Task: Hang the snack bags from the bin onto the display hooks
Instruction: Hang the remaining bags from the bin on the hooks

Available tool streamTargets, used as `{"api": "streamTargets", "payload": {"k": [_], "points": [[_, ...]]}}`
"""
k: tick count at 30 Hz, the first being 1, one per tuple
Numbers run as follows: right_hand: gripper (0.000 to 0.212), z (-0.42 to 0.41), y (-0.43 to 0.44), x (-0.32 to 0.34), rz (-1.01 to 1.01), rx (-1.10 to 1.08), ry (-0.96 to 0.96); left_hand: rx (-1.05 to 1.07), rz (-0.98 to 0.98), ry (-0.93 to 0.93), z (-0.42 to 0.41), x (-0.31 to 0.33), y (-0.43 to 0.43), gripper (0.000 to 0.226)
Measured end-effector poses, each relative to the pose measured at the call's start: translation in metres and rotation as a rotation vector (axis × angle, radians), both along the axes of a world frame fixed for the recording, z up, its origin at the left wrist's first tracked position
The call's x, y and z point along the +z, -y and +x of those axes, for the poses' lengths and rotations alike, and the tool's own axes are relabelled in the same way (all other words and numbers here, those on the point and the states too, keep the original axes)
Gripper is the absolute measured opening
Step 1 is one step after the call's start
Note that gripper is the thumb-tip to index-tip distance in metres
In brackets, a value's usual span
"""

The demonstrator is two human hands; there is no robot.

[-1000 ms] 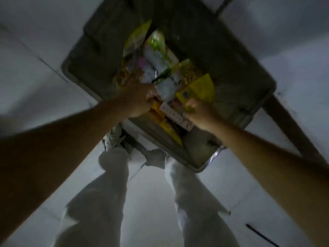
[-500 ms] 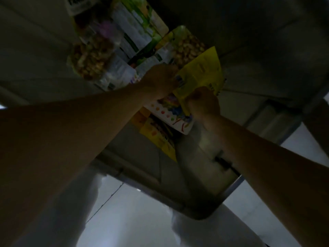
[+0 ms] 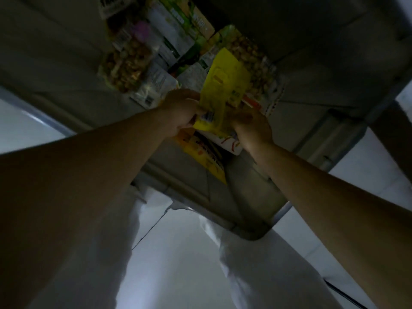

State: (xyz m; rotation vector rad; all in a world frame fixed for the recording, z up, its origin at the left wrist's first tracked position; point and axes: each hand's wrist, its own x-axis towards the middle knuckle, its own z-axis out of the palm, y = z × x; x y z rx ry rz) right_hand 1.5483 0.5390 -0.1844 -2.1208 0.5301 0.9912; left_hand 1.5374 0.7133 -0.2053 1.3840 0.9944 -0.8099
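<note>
Both hands down in the grey bin (image 3: 252,233). Left hand (image 3: 180,112) pinches the yellow snack bag (image 3: 223,85) at its barcode corner; right hand (image 3: 252,128) curls round the opposite lower edge. The bag is raised just above the pile, with nut packs (image 3: 127,61) behind. Probably light, thin, crinkly film, slippery and floppy. Best held at the top header, not the belly.

yellow bag (image 3: 223,90): glossy plastic film | nut bags (image 3: 127,61): clear, shiny film | bin (image 3: 312,74): grey plastic, matt, smooth | trousers (image 3: 267,264): white cloth | floor (image 3: 178,253): smooth pale tile
</note>
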Motion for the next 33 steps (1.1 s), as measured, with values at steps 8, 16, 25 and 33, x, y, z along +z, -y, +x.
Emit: {"api": "streamTargets", "payload": {"k": [8, 16, 25, 33], "points": [[0.015, -0.016, -0.048, 0.075, 0.084, 0.017, -0.08, 0.1, -0.017, -0.003, -0.024, 0.068, -0.039, 0.031], [0.009, -0.026, -0.094, 0.202, 0.235, -0.286, -0.009, 0.127, -0.18, 0.111, -0.031, 0.209, -0.061, 0.013], [0.008, -0.048, -0.134, 0.317, 0.287, -0.694, 0.064, -0.291, -0.165, 0.361, -0.037, 0.328, -0.094, 0.037], [0.019, -0.057, -0.116, 0.414, 0.242, -0.706, 0.091, -0.292, -0.014, 0.37, -0.042, 0.4, -0.105, 0.019]]}}
